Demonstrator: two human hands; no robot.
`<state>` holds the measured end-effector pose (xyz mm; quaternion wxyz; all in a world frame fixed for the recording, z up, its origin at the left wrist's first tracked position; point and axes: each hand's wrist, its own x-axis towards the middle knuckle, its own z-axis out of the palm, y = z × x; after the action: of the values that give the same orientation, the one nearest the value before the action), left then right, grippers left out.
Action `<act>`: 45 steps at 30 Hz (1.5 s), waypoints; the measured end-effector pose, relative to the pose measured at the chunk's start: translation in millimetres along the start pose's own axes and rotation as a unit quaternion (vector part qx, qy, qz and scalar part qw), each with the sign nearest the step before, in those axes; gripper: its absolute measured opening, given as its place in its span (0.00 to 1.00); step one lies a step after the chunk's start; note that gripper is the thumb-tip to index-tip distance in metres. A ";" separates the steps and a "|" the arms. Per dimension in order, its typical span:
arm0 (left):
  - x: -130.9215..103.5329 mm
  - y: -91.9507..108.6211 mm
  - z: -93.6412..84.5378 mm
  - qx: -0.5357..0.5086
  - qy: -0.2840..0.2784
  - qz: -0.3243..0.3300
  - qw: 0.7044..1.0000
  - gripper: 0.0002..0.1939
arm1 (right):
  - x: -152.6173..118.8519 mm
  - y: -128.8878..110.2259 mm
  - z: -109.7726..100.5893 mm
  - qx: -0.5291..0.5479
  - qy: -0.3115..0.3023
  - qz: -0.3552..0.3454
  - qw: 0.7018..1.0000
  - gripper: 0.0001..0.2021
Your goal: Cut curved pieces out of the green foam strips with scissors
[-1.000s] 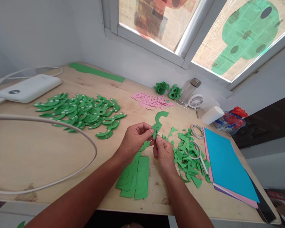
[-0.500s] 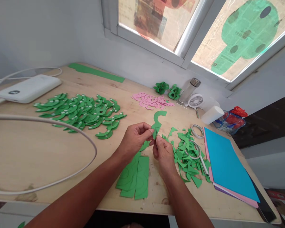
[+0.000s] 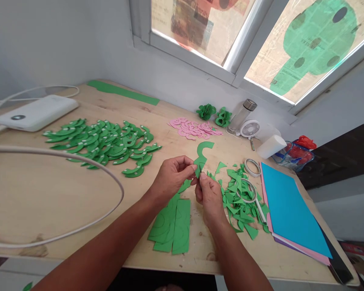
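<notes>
Between my fingertips is a curved green paper piece [image 3: 204, 149], its upper arc standing free above them. My left hand [image 3: 174, 176] pinches its lower part from the left. My right hand [image 3: 210, 194] is closed at the bottom of the same piece, thumb and fingers pressed together. Just below lie green paper strips [image 3: 181, 226] with drawn curves. Green paper scraps [image 3: 242, 202] are heaped right of my right hand, with a white-handled magnifying glass [image 3: 260, 208] among them. A large pile of curved green pieces [image 3: 103, 141] with small white patches spreads to the left.
Pink cutouts [image 3: 195, 128] and two green paper balls [image 3: 206, 112] sit near the wall. A tape roll [image 3: 252, 167] and blue sheet [image 3: 294, 206] are right. A white cable [image 3: 121, 190] loops at left, near a white power bank [image 3: 38, 113].
</notes>
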<state>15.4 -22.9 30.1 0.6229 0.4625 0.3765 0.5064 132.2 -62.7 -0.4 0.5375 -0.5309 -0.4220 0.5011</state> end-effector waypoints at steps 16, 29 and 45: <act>-0.9 0.6 0.3 -0.002 -0.008 -0.005 1.000 0.07 | 0.0 1.0 1.2 0.003 0.003 -0.009 1.000 0.24; -0.8 -3.8 -0.3 -0.009 -0.030 0.001 1.000 0.07 | 0.1 1.3 0.8 0.004 0.005 -0.012 1.000 0.24; -0.1 -2.6 -0.2 -0.012 0.010 0.015 1.000 0.07 | 0.1 3.1 -0.9 -0.028 -0.002 -0.023 0.999 0.24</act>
<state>16.0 -23.2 27.5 0.6168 0.4556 0.3701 0.5244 132.8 -63.0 -3.6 0.5329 -0.5346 -0.4489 0.4783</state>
